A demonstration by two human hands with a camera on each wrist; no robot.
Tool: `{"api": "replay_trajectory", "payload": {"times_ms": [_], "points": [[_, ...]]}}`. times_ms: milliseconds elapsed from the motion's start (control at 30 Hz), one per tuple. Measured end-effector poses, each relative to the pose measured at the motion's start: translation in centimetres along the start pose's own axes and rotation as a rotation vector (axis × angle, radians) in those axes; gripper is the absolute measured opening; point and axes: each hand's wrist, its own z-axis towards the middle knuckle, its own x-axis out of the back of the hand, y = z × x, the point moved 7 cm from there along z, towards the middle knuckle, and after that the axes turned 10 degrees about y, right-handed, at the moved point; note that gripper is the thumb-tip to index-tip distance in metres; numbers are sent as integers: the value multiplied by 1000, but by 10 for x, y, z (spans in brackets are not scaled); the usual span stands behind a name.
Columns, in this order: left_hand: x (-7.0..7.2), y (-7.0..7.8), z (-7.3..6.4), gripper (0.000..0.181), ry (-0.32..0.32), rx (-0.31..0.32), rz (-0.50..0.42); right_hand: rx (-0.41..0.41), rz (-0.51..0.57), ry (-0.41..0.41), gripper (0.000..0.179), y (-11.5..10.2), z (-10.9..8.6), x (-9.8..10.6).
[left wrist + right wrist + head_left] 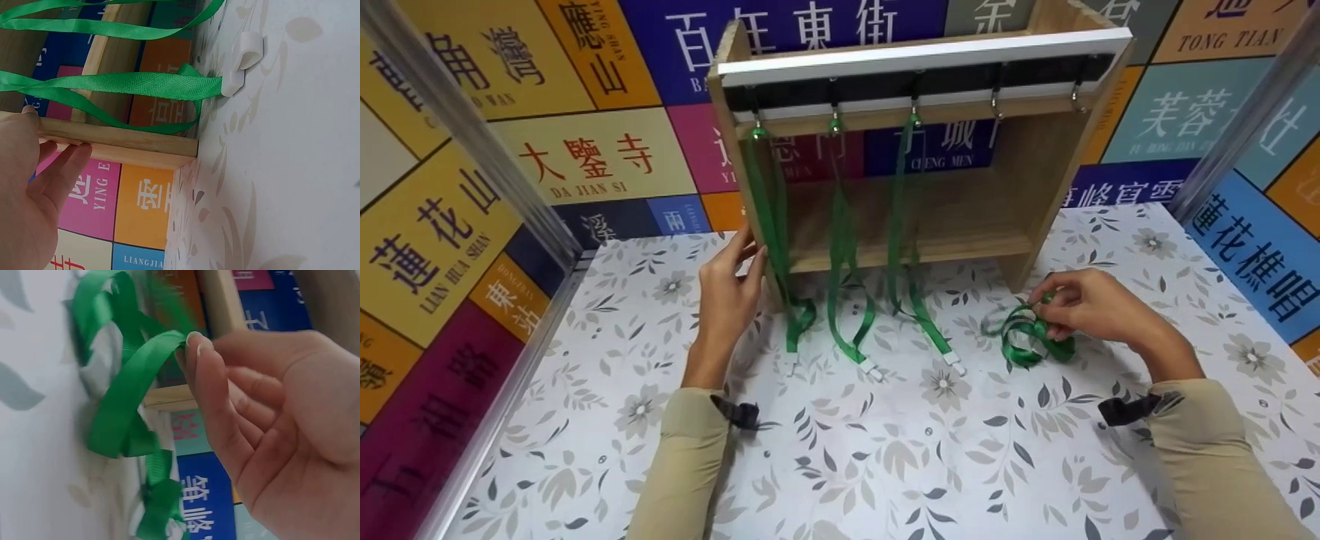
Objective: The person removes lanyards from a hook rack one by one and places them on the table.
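A wooden rack (1012,187) stands upright, with metal hooks along its black strip (870,86). Three green lanyards hang from its left-hand hooks: the left one (769,217), the middle one (842,232) and the right one (895,217). Their white clips reach the tabletop. My left hand (727,289) grips the rack's left side panel (129,135), thumb at the front edge and fingers along the outer face. Between thumb and fingertips, my right hand (1095,304) pinches another green lanyard (135,382), which is bunched in loops close over the cloth.
Two more hooks, one (996,105) and another (1078,97), line the rack's right part. A white floral cloth (840,465) covers the table. Behind it stand panels with coloured lettering (592,157) and metal posts (502,127) at the corners.
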Motion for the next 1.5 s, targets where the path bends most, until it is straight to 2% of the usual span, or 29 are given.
{"api": "replay_trajectory", "payload": {"times_ms": [167,433,633,833,1033,1167,1500], "points": [[1,0,0,53,-6,12,17,-44,-6,3,24,10,4,-5],[0,0,-1,53,-8,18,14,-77,-25,-43,29,11,5,-16],[0,1,-1,54,5,-13,8,-58,-35,-40,29,8,5,-16],[-1,0,-1,57,2,-9,-9,-33,-70,14,27,-1,3,-9],[-1,1,0,54,0,-5,-19,1,-28,90,25,-22,1,-9],[-1,0,0,52,2,-9,-21,56,21,159,24,-44,-1,-14],[-2,-1,-1,55,2,5,3,301,166,382,17,-110,5,-35]]}}
